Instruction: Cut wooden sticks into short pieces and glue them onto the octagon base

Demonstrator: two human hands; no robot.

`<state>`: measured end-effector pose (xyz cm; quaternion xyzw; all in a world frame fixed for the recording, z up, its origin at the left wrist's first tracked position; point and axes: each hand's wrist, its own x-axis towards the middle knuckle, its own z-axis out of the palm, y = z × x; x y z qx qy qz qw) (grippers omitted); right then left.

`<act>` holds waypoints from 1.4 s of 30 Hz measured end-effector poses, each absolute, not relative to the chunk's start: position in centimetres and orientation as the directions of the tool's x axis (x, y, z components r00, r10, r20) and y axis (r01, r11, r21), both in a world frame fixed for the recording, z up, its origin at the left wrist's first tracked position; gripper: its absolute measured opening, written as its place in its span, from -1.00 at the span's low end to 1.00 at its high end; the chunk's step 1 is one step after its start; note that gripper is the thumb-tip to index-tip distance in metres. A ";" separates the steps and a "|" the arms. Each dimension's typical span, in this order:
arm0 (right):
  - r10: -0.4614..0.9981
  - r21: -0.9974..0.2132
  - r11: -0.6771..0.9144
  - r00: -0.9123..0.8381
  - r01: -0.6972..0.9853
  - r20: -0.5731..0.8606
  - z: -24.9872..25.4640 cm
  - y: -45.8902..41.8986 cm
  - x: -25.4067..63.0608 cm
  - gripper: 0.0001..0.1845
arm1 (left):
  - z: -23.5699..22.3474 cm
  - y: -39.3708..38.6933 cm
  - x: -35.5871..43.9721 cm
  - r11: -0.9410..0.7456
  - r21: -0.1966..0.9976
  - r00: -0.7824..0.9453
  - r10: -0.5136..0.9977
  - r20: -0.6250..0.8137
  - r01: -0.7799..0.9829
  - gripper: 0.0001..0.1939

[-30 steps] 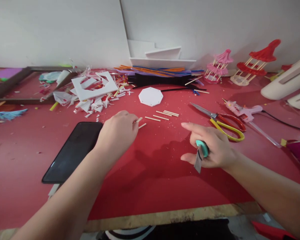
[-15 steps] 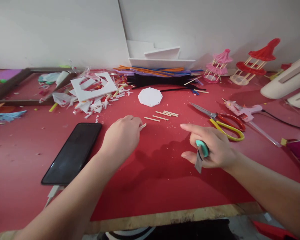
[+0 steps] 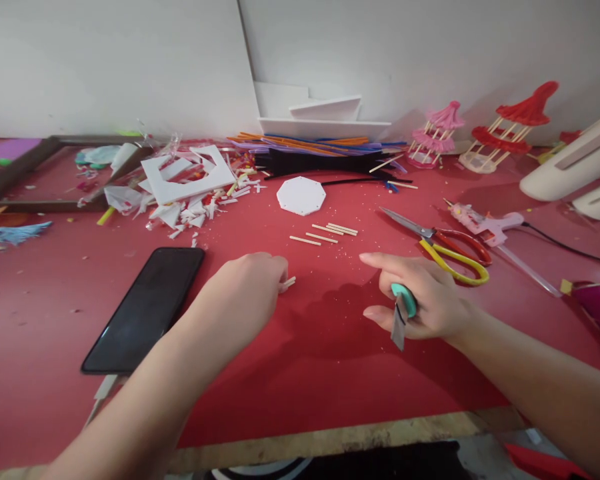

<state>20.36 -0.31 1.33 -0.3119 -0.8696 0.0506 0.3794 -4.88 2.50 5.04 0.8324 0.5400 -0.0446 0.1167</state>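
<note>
My left hand [image 3: 253,287] is closed, and the tips of short wooden sticks [image 3: 290,281] poke out from its fingers; the rest of them is hidden. My right hand [image 3: 425,297] has a teal-handled utility knife [image 3: 404,301] tucked in its curled fingers, blade pointing down toward me, while the index finger and thumb stretch out to the left. Between and beyond the hands, several cut wooden sticks [image 3: 322,238] lie on the red tabletop [image 3: 290,380]. Behind them rests a white octagonal foam board piece [image 3: 301,196] with small marks near its corners.
A black phone [image 3: 145,310] with a cable lies at left. White foam scraps [image 3: 187,180] are heaped behind it. Scissors [image 3: 440,243] and a pink glue gun [image 3: 490,223] lie at right, below two small stick-built pavilions [image 3: 510,127]. Pipe cleaners [image 3: 320,143] line the back.
My left hand has drawn back toward me and slightly right with its sticks. My right hand stays nearly still with the knife. The loose sticks have not moved.
</note>
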 end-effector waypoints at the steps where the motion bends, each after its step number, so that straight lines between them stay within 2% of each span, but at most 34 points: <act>1: 0.582 -0.327 0.800 -0.517 0.503 0.628 1.3 -0.3 20.4 -0.48 | 5.1 2.4 -4.9 -0.391 0.160 0.417 0.888 -0.193 0.906 -0.74; 5: 0.589 -0.326 0.793 -0.514 0.514 0.623 1.3 -0.4 20.3 -0.49 | 6.1 2.1 -4.6 -0.411 0.129 0.427 0.892 -0.150 0.903 -0.70; 9: 0.585 -0.321 0.795 -0.512 0.514 0.629 1.3 -0.4 20.3 -0.50 | 6.1 3.7 -3.9 -0.528 0.087 0.534 0.842 -0.078 0.845 -0.84; 13: 0.583 -0.327 0.796 -0.504 0.508 0.637 1.3 -0.4 20.3 -0.50 | 4.5 6.8 -2.8 -0.617 -0.047 0.618 0.786 0.005 0.785 -0.80; 20: 0.581 -0.344 0.802 -0.505 0.488 0.638 1.3 -0.4 20.5 -0.49 | 3.2 8.6 -1.8 -0.658 -0.029 0.658 0.753 0.007 0.753 -0.80; 24: 0.572 -0.345 0.811 -0.512 0.474 0.641 1.2 -0.3 20.6 -0.48 | 3.0 8.7 -1.8 -0.665 0.030 0.665 0.747 -0.004 0.747 -0.77; 29: 0.576 -0.331 0.802 -0.496 0.498 0.650 1.1 -0.2 20.5 -0.44 | 2.2 8.4 -1.8 -0.629 0.173 0.637 0.771 0.016 0.758 -0.76; 32: 0.573 -0.296 0.789 -0.471 0.539 0.670 0.9 -0.2 20.5 -0.43 | 2.5 7.2 -1.5 -0.596 0.311 0.615 0.787 0.046 0.740 -0.76; 34: 0.584 -0.303 0.775 -0.447 0.554 0.677 0.6 -0.2 20.6 -0.35 | 3.0 5.9 -1.3 -0.552 0.471 0.598 0.799 0.062 0.688 -0.78; 35: 0.596 -0.315 0.767 -0.437 0.560 0.674 0.5 -0.2 20.6 -0.28 | 3.3 5.1 -1.1 -0.510 0.580 0.592 0.804 0.058 0.635 -0.77; 36: 0.613 -0.331 0.756 -0.432 0.565 0.662 0.4 -0.3 20.7 -0.20 | 3.5 4.3 -0.9 -0.368 0.796 0.560 0.827 0.044 0.480 -0.78; 37: 0.628 -0.348 0.748 -0.432 0.565 0.648 0.3 -0.3 20.7 -0.12 | 3.7 3.6 -0.8 -0.206 0.935 0.548 0.836 0.014 0.290 -0.80; 39: 0.633 -0.361 0.751 -0.447 0.552 0.632 0.3 -0.4 20.6 -0.02 | 3.7 2.3 -0.4 0.068 0.998 0.572 0.818 -0.060 0.006 -0.86; 42: 0.597 -0.323 0.779 -0.476 0.537 0.646 0.5 -0.7 20.4 -0.02 | 3.1 1.2 -0.1 0.247 0.955 0.609 0.787 -0.100 -0.162 -0.92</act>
